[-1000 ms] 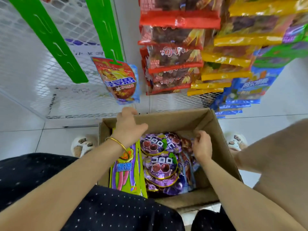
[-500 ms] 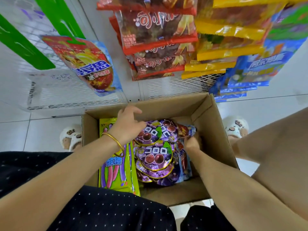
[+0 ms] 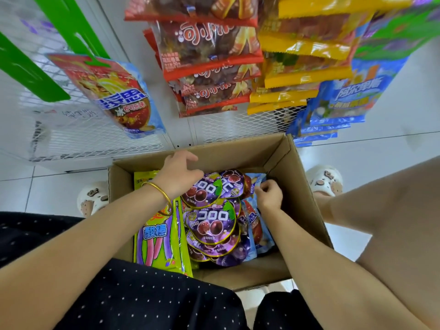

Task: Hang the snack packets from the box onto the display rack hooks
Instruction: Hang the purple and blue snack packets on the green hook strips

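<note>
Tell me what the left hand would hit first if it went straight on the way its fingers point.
Probably the far wall of the cardboard box: the left hand points forward and right, above the purple packets. Depth is unclear; angled lower, it would meet those packets first.

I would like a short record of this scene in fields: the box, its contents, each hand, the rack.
box: cardboard box, open, below the rack
contents: green packets left, purple packets middle, blue packets right
left: left hand over the purple packets, fingers relaxed, holding nothing
right: right hand pinches the top of one blue packet
hanging: a red-and-blue packet on a green strip
</note>
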Tool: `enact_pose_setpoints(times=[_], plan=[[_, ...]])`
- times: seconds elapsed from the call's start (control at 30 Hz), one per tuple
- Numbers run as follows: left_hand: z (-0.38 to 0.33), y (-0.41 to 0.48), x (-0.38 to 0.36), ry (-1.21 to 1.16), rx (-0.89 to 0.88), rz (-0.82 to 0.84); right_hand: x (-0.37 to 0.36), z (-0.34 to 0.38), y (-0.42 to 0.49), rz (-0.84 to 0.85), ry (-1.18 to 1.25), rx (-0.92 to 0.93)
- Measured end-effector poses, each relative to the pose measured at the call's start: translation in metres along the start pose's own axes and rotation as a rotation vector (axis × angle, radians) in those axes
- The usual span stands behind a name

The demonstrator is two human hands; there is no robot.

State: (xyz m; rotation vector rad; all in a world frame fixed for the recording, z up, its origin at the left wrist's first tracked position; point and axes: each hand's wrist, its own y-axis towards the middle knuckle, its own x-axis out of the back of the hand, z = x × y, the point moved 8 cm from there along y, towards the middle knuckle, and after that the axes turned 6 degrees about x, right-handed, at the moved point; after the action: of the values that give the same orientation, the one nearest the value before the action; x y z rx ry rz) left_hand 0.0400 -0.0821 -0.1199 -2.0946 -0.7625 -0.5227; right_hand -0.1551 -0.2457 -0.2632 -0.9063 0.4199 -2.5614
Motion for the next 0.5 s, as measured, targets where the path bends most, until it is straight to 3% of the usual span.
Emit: enact_pose_setpoints(times=[0.17, 0.3, 0.5], plan=[[-0.011, -0.006, -0.004, 0.002, -0.026, 0.037, 0.042, 0.077, -0.019, 0.052, -0.035, 0.286], [-0.013, -0.013, -0.005, -0.031, 0.005, 0.051, 0.074, 0.12, -0.036, 0.18, 0.199, 0.361], [-0.007, -0.035, -0.003, -0.71, 0.235, 0.2, 0.059, 0.137, -0.068, 0.574, 0.817, 0.158]])
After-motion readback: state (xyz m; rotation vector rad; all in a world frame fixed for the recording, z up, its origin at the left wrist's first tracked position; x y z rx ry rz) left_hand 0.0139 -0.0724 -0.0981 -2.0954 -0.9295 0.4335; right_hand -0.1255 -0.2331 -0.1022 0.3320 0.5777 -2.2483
